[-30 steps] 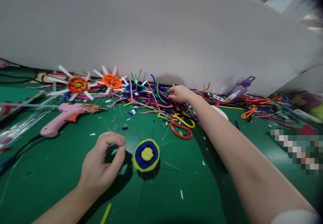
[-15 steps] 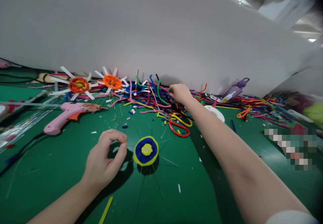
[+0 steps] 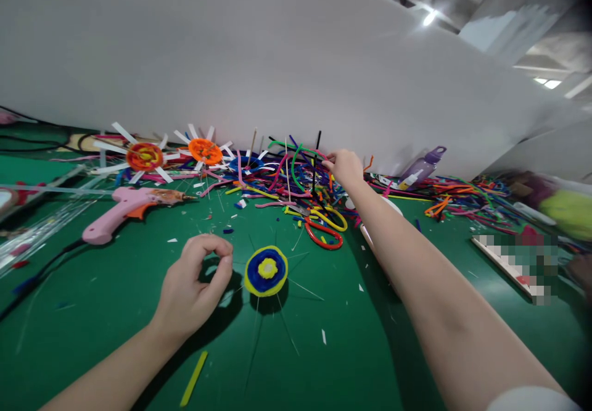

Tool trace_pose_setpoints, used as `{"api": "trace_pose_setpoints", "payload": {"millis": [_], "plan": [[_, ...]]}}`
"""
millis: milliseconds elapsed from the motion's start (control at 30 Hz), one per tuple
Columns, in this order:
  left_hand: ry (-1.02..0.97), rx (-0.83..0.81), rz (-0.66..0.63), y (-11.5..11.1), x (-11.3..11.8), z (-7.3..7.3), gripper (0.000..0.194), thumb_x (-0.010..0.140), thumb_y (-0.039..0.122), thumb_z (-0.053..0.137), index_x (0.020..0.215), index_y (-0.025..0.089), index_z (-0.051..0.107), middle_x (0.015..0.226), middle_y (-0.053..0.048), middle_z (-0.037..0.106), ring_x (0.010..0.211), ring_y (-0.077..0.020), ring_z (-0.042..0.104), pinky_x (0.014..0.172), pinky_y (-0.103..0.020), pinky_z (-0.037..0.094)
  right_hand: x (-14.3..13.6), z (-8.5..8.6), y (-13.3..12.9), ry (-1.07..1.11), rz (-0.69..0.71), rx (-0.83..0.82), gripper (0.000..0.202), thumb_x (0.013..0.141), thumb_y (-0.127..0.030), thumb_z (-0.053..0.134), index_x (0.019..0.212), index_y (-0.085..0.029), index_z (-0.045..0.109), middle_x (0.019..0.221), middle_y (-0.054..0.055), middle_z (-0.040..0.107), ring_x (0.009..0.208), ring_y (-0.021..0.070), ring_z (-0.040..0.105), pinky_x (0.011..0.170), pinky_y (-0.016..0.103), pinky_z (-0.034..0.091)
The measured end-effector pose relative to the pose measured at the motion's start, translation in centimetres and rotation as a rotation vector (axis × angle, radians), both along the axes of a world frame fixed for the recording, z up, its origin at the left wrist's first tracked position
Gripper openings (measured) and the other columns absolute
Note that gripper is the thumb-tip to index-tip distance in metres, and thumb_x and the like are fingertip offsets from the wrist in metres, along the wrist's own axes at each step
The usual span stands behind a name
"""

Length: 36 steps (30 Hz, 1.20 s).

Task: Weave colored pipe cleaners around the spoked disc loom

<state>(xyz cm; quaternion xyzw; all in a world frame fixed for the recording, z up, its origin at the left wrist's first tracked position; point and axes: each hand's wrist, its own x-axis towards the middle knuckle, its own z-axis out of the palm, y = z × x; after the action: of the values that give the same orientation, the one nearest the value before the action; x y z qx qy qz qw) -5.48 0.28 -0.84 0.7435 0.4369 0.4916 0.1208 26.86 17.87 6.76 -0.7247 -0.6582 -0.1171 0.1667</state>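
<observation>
My right hand (image 3: 346,167) reaches into the heap of coloured pipe cleaners (image 3: 296,176) by the wall. Its fingers are closed on a pipe cleaner, though the fingertips are partly hidden. Lower left, my left hand (image 3: 197,278) hovers with thumb and forefinger pinched into a ring; anything between the tips is too small to make out. Just right of it, a round disc (image 3: 266,271) with yellow and blue rings stands slightly off the green table, fine clear strands radiating from it. Scissors (image 3: 326,229) with red and yellow handles lie below my right hand.
A pink glue gun (image 3: 132,207) lies at left, its cord running off. Two orange discs (image 3: 145,156) with white paper strips stand behind it. A purple bottle (image 3: 423,167) leans at back right. A yellow strip (image 3: 193,379) lies in front. A person's hand (image 3: 580,272) shows at far right.
My right hand has moved slightly right and pulled at the heap, so several pipe cleaners have shifted and tilted. My left hand keeps its pinch beside the disc.
</observation>
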Motion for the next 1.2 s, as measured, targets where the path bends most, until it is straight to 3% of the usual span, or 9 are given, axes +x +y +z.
{"api": "trace_pose_setpoints", "payload": {"millis": [333,567,700,833,1000,1200], "plan": [[-0.047,-0.063,0.049,0.0,-0.1,-0.4,0.001,0.088,0.024,0.052,0.089,0.024,0.053,0.083,-0.001,0.061,0.077,-0.0175,0.062,0.069,-0.029,0.050,1.1,-2.3,-2.4,0.159,0.111,0.008,0.026,0.088,-0.019,0.053,0.104,-0.018,0.073,0.106,0.009,0.075,0.100,0.0260,0.069,0.091,0.037,0.051],[-0.108,-0.196,0.090,0.1,-0.1,-0.9,0.008,0.088,0.031,0.053,0.090,0.024,0.054,0.086,0.000,0.061,0.080,-0.0169,0.061,0.073,-0.029,0.048,-2.4,-3.7,-7.3,0.285,0.235,0.217,0.034,0.088,-0.008,0.039,0.102,-0.019,0.069,0.109,0.005,0.073,0.105,0.0195,0.065,0.097,0.033,0.047],[-0.089,-0.204,0.094,-0.1,0.1,-0.7,0.008,0.088,0.032,0.054,0.089,0.024,0.054,0.086,0.001,0.061,0.080,-0.0167,0.061,0.073,-0.029,0.047,-4.0,-5.3,-8.7,0.324,0.360,0.274,0.029,0.086,-0.007,0.044,0.088,-0.020,0.070,0.104,0.004,0.074,0.105,0.0191,0.064,0.099,0.032,0.044],[-0.070,-0.194,0.087,-0.1,0.1,-0.7,0.008,0.088,0.032,0.054,0.089,0.024,0.054,0.085,0.001,0.061,0.080,-0.0164,0.061,0.071,-0.028,0.047,-4.3,-6.2,-8.0,0.346,0.342,0.270,0.026,0.084,-0.007,0.047,0.088,-0.018,0.070,0.096,0.006,0.074,0.099,0.0229,0.063,0.096,0.037,0.044],[-0.055,-0.195,0.087,0.0,0.0,-1.0,0.007,0.088,0.031,0.054,0.089,0.024,0.054,0.085,0.001,0.062,0.079,-0.0158,0.061,0.069,-0.027,0.048,-4.0,-5.4,-5.5,0.379,0.283,0.278,0.025,0.082,-0.006,0.049,0.087,-0.018,0.070,0.114,0.006,0.071,0.110,0.0219,0.058,0.102,0.035,0.041],[-0.026,-0.157,0.106,0.0,-0.1,-1.0,0.005,0.088,0.030,0.053,0.088,0.024,0.054,0.083,0.002,0.062,0.078,-0.0152,0.061,0.069,-0.026,0.048,-3.4,-5.7,-3.5,0.442,0.173,0.194,0.038,0.076,0.001,0.044,0.087,-0.020,0.073,0.105,0.003,0.074,0.104,0.0207,0.064,0.098,0.034,0.045]]}}
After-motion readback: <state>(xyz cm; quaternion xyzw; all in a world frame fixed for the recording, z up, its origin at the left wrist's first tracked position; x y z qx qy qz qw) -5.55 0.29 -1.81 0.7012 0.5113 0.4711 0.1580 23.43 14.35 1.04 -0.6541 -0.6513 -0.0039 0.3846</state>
